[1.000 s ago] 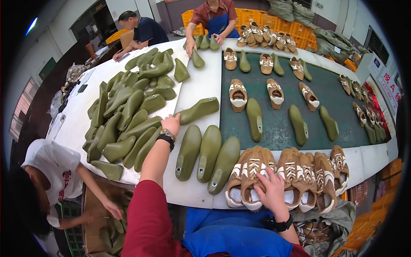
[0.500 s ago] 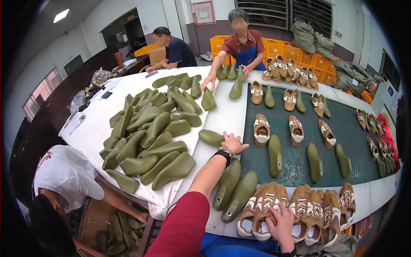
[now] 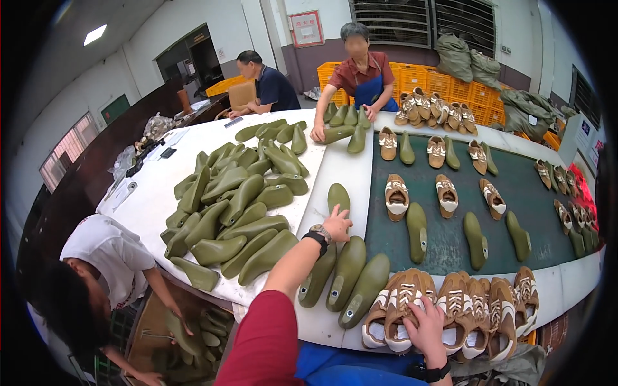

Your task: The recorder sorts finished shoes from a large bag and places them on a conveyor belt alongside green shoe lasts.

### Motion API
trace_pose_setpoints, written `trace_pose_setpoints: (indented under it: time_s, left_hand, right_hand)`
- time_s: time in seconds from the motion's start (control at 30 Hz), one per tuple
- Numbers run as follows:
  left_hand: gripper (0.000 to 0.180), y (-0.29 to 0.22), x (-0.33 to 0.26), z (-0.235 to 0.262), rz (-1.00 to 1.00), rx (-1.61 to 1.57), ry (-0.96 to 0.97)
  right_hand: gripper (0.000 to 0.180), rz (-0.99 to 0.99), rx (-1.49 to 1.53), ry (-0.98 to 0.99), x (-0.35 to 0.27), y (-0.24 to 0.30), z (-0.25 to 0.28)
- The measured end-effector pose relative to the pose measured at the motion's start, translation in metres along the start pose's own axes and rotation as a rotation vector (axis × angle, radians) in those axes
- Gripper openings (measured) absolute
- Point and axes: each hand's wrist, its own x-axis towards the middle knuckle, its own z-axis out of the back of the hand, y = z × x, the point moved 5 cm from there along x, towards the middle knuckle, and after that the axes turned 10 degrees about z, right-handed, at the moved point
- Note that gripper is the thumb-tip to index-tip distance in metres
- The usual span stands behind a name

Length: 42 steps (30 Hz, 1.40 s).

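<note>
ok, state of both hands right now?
Left hand: over a green last; whether closed on it can't be told.
Right hand: open, resting on brown sneakers.

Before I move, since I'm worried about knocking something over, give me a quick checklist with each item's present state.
1. Left hand at the green last: ok.
2. Firm grip on it: cannot tell, the hand hides the contact.
3. Right hand on the shoes: ok.
4. Three lasts side by side: ok.
5. Left hand apart from the co-worker's hand: ok.
6. Pile neatly sorted: not ok, jumbled.
</note>
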Motion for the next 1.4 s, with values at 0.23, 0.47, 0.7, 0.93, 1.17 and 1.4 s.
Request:
trace_pose_setpoints:
  time_s: [0.23,0.47,0.7,0.93,1.17,1.4]
  left_hand:
    - [0.055,-0.06,-0.154,0.046,-0.251,-0.385,-0.205]
    - [0.047,-0.095,-0.241,-0.012,0.035,-0.524,-0.358]
    - [0.048,-0.121,-0.214,-0.006,0.167,-0.364,-0.453]
    - [0.037,-0.106,-0.208,0.0,0.22,-0.368,-0.46]
    - [0.04,0.025,-0.246,0.028,0.392,-0.338,-0.836]
    - [0.046,0.172,-0.295,-0.033,0.848,-0.494,-0.482]
  right_hand:
    - [0.042,-0.03,0.002,-0.001,-0.008,0.002,0.001]
    - [0.038,0.041,-0.019,-0.022,0.011,0.012,0.012]
    - [0.039,0.024,-0.006,-0.015,0.005,0.003,0.009]
    - [0.04,-0.047,0.027,0.038,-0.001,0.009,0.011]
    - [0.04,-0.053,0.017,0.059,0.0,0.005,0.009]
    - [0.041,-0.02,0.033,0.036,0.004,0.008,0.011]
